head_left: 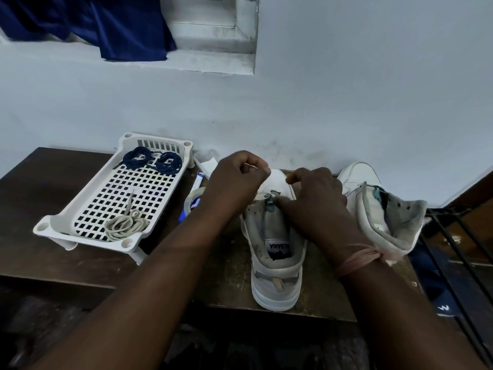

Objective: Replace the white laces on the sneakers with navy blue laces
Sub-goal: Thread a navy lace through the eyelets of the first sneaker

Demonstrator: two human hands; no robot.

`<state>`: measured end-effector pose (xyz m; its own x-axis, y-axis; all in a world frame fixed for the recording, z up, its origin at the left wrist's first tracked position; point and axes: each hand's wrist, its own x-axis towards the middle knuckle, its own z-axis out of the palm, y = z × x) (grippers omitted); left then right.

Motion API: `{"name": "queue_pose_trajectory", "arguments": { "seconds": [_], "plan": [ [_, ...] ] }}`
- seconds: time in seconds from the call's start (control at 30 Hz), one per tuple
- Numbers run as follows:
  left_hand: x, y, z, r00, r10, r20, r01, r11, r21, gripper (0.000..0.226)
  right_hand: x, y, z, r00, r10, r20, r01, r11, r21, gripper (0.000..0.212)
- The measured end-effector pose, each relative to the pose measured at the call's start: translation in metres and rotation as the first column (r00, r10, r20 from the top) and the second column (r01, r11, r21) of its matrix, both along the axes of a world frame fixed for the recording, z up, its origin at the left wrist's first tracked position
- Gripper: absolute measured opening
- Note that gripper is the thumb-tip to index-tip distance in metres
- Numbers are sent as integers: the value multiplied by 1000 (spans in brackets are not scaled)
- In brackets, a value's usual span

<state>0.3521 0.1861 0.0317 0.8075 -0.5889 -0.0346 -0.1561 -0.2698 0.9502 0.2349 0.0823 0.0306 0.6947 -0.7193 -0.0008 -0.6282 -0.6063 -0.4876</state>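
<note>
White leather, scuffed grey: the near sneaker stands on the worktop between both hands, toe to the wall. The left hand is curled as if pinching something thin above the toe; the right hand works at the lowest eyelets, its fingers bent onto the tongue. Whether a white lace runs between them I cannot tell. A hard pull might tip the shoe or snag in an eyelet. The second sneaker stands just beside, laceless, near the worktop's edge and easily nudged. To the left, the tray holds the navy laces and a removed white lace; tape and a marker lie between tray and shoe.
</note>
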Motion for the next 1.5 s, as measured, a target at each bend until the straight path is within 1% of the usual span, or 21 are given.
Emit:
{"name": "queue_pose_trajectory", "arguments": {
  "seconds": [0.03,0.1,0.17,0.23,0.27,0.33,0.43,0.5,0.6,0.7,0.83,0.9,0.97,1.03,1.1,1.2,1.27,1.33,1.4,1.43,1.5],
  "plan": [
    [-1,-3,-4,999,-28,34,26,999,48,12,1,4,-3,999,-7,-36,5,999,-48,44],
    [-3,-9,-15,985,-110,130,85,979,186,29,3,8,-11,997,-5,-82,-4,994,-105,42],
    [-5,-11,-24,956,-195,218,119,940,320,45,6,9,-17,997,6,-83,-11,997,-70,32],
    [-4,-10,-31,910,-267,316,107,890,444,48,6,10,-21,997,1,-74,-5,998,-60,22],
    [-4,-10,-33,887,-294,356,97,873,478,47,6,10,-22,997,8,-75,-14,997,-78,19],
    [-7,-9,-35,851,-314,421,80,870,487,44,5,7,-24,996,25,-91,-34,993,-109,16],
    [-7,-8,-36,829,-317,460,72,877,475,46,2,0,-19,995,23,-102,-28,999,-41,21],
    [-2,-8,-37,847,-324,421,95,872,481,49,-3,-5,-16,997,11,-74,-9,1000,17,24],
    [9,-7,-40,884,-338,323,165,872,461,51,-8,-13,-17,1000,19,-25,-16,991,131,29],
    [16,-4,-36,881,-378,284,222,861,457,54,-8,-21,-21,1000,20,6,-21,973,228,34],
    [14,-2,-32,855,-398,333,235,869,435,54,-9,-26,-22,998,7,67,-27,954,300,35],
    [10,-1,-33,837,-391,384,230,887,400,52,-10,-25,-23,998,17,68,-36,956,290,35],
    [6,-1,-35,781,-411,470,244,894,376,51,-11,-23,-22,998,18,62,-34,963,266,32],
    [1,-2,-33,704,-444,555,243,884,399,48,-11,-21,-22,998,12,67,-28,967,254,28],
    [-5,-5,-30,653,-421,629,195,896,398,41,-11,-20,-22,997,13,71,-30,968,249,24],
    [-8,-10,-30,631,-371,681,111,912,394,24,-8,-19,-23,997,14,79,-32,973,230,22],
    [-9,-12,-32,618,-378,690,81,903,422,26,-7,-17,-24,996,13,83,-31,976,217,23],
    [-10,-13,-34,646,-352,677,60,908,415,22,-7,-16,-24,997,5,73,-21,976,216,25],
    [-10,-14,-32,704,-277,655,23,930,368,8,-7,-16,-23,997,-5,71,-11,973,232,26],
    [-7,-14,-30,758,-191,624,-21,949,315,9,-7,-16,-23,997,-11,74,-7,970,243,26],
    [3,-9,-23,862,40,505,-161,967,197,13,-8,-16,-23,997,-24,79,3,965,264,24]
  ]
}}
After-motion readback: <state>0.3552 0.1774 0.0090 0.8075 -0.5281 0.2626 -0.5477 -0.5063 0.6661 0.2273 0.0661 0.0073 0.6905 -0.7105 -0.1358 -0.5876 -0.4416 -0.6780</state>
